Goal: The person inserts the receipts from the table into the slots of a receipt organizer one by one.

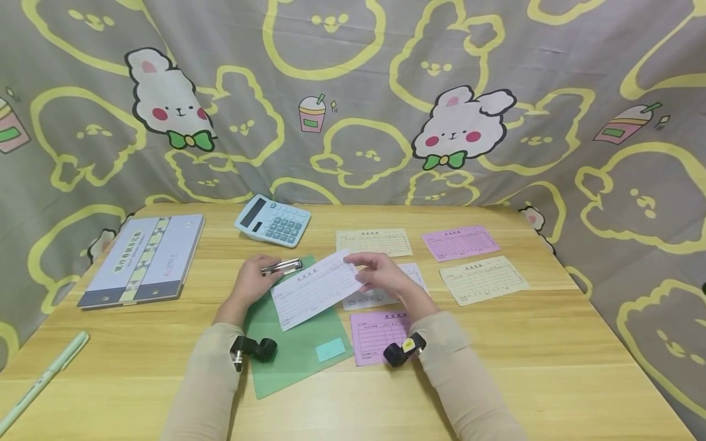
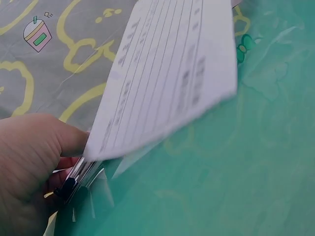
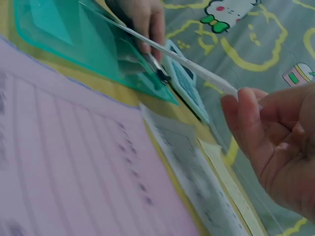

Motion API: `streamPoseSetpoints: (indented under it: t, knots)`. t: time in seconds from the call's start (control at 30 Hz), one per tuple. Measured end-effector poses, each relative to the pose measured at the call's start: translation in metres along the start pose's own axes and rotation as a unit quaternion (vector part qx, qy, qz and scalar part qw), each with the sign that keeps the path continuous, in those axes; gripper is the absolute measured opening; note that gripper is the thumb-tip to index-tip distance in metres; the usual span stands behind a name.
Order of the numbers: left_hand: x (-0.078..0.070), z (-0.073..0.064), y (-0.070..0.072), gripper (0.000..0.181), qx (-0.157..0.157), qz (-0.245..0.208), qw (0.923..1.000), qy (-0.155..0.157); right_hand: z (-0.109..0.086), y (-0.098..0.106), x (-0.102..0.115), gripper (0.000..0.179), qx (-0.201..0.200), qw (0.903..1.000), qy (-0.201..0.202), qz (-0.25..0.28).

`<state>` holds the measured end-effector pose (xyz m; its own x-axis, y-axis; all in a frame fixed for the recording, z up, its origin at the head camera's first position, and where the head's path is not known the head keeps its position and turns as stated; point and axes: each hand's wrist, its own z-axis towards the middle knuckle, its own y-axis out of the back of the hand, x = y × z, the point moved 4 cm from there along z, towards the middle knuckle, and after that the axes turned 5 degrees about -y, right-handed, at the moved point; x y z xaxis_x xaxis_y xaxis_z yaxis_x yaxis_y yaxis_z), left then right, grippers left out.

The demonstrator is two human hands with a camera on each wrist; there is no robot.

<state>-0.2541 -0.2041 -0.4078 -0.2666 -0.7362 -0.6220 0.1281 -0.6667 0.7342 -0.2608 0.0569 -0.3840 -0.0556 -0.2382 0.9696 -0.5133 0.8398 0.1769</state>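
Observation:
My right hand (image 1: 382, 274) pinches a white printed form (image 1: 314, 291) by its right end, between thumb and fingers. The form slants in the air above a green translucent clip folder (image 1: 276, 367). At the folder's top left corner my left hand (image 1: 254, 283) grips the edge beside the metal clip (image 1: 285, 266). In the left wrist view the thumb (image 2: 74, 140) lies above the clip and the fingers pass beneath it. The form's near corner hangs close to that thumb; whether they touch is unclear. A small blue-green label (image 1: 331, 350) shows on the folder.
Right of the folder lie a pink form (image 1: 375, 337), another white form (image 1: 364, 299), two yellowish forms (image 1: 375, 242) (image 1: 484, 280) and a second pink form (image 1: 460, 243). A calculator (image 1: 276, 220) stands behind, a ledger book (image 1: 143, 260) at left, a green pen (image 1: 46, 380) at front left.

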Motion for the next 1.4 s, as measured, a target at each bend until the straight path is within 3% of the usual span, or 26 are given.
streamPoseSetpoints:
  t: [0.43,0.7,1.07,1.4]
  knots:
    - [0.002,0.001,-0.002,0.034,0.016,0.002,0.9996,0.022,0.011,-0.036,-0.004,0.042,-0.038,0.9925,-0.032,-0.112]
    - [0.001,0.001,-0.002,0.035,0.015,0.026,0.9995,0.012,0.016,-0.057,-0.005,0.039,-0.055,0.9929,-0.037,-0.098]
    - [-0.003,0.002,-0.003,0.034,0.013,0.051,0.9986,-0.005,0.022,-0.068,-0.009,0.035,-0.089,0.9932,-0.058,-0.048]
    - [-0.009,0.003,-0.005,0.034,0.052,0.144,0.9876,-0.036,0.022,-0.07,-0.011,0.035,-0.104,0.9927,-0.053,-0.027]
